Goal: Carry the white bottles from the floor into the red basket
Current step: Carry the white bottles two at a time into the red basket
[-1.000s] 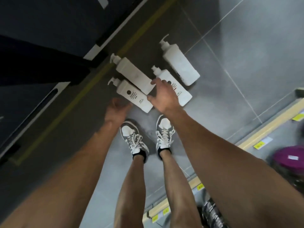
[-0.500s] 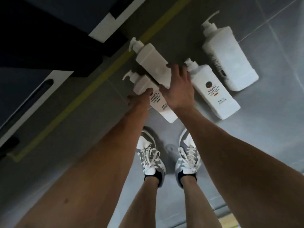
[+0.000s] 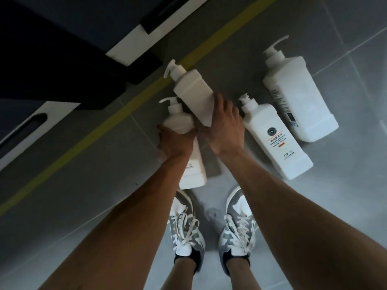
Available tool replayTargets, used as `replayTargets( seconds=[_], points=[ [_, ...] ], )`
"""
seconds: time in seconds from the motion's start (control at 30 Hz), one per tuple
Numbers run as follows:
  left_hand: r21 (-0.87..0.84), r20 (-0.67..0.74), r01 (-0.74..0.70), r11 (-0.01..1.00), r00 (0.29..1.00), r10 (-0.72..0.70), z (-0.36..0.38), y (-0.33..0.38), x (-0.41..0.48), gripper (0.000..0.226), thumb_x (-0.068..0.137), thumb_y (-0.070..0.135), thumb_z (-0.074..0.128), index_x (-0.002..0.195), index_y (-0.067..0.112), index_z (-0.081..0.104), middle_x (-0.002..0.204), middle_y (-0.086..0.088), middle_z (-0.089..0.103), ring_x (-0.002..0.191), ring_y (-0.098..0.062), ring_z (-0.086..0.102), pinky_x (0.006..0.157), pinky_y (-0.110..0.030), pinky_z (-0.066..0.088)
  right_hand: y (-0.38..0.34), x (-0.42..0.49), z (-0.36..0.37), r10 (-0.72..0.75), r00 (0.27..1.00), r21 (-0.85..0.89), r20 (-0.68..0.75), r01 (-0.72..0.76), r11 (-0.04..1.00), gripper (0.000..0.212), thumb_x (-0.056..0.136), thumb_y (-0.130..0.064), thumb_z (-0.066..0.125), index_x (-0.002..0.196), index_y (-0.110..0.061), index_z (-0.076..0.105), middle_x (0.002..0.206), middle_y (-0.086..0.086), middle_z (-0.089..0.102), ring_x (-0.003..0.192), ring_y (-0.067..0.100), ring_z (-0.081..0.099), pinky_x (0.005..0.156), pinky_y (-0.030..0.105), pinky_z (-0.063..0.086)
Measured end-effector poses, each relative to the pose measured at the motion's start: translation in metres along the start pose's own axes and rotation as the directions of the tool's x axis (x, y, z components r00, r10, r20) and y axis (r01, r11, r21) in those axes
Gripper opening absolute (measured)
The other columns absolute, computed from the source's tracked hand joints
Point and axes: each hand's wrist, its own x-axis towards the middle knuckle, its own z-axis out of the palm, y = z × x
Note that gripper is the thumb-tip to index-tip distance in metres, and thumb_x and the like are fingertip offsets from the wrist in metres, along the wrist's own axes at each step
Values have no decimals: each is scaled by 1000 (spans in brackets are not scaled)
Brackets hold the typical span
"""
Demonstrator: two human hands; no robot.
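Note:
Several white pump bottles are on the grey tiled floor in front of my feet. My left hand [image 3: 174,141] grips the near left bottle [image 3: 191,166] around its upper body. My right hand [image 3: 223,126] holds the far left bottle [image 3: 191,91] at its base, and that bottle looks tilted up off the floor. A labelled bottle [image 3: 274,139] lies flat just right of my right hand. The largest bottle [image 3: 297,97] lies beyond it at the right. No red basket is in view.
A yellow floor line [image 3: 117,118] runs diagonally left of the bottles. Dark shelving with white edges [image 3: 69,65] fills the upper left. My two grey and white shoes [image 3: 211,233] stand just below the bottles.
The view has closed in on the floor. My left hand has wrapped around the near left bottle, and my right hand has taken the far left bottle's base and tipped it up.

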Motion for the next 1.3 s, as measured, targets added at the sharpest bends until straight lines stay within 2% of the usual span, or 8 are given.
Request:
replayTargets(
  seconds=[0.13,0.23,0.33,0.43,0.67,0.83,1.0,1.3],
  points=[
    [48,-111,-95,994,989,99,-1,-21,-2,104,71,46,85,151,13,28,140,-14,49,123,-40,52,95,-47,44,-4,10,1,50,997,-51,52,-47,998,101,76,-42,83,155,-18,25,136,12,51,120,36,52,97,46,45],
    [81,-59,-76,994,995,81,1,-34,-3,107,70,40,87,152,17,23,135,-14,50,118,-41,52,90,-50,45,-9,19,5,97,994,-57,42,-95,994,97,76,-42,80,153,-21,26,134,12,52,118,36,54,93,46,46],
    [43,-46,-90,995,995,92,-2,-41,6,97,65,34,90,142,15,34,128,-11,57,112,-36,58,86,-44,48,-10,22,9,94,995,-48,19,-93,994,93,76,-44,79,151,-20,29,134,10,53,116,34,55,91,45,47],
    [42,-18,-87,995,996,88,-13,-45,14,82,63,38,89,127,18,42,118,-6,63,105,-34,63,85,-47,54,-5,17,6,91,996,-5,-4,-91,996,89,74,-46,81,146,-19,37,131,7,57,114,32,59,88,44,51],
    [54,-26,-93,994,995,95,-68,-44,-10,79,68,33,88,130,14,42,125,-12,62,111,-39,60,89,-47,50,-5,-36,-31,203,978,26,48,-204,979,86,67,-48,83,138,-21,41,128,4,60,112,35,62,78,41,47],
    [88,-14,-148,985,989,150,-126,-27,-63,82,67,40,87,129,13,41,123,-15,63,107,-39,62,87,-48,54,-13,-83,-99,247,962,-43,113,-244,969,88,70,-49,78,142,-20,36,125,5,59,112,33,62,83,43,50],
    [120,-12,-141,983,990,143,-190,2,-136,73,65,42,86,117,14,42,113,-15,65,105,-39,63,86,-43,49,-38,-140,-189,288,949,-37,126,-286,958,82,69,-42,79,137,-21,37,126,3,56,117,28,57,88,42,48],
    [269,112,-268,925,963,246,-340,65,-295,73,63,57,75,114,19,39,106,-6,67,98,-35,66,83,-40,51,-126,-240,-391,235,968,-44,92,-232,972,68,72,-36,76,127,-23,38,124,3,52,114,31,56,78,39,41]
  ],
)
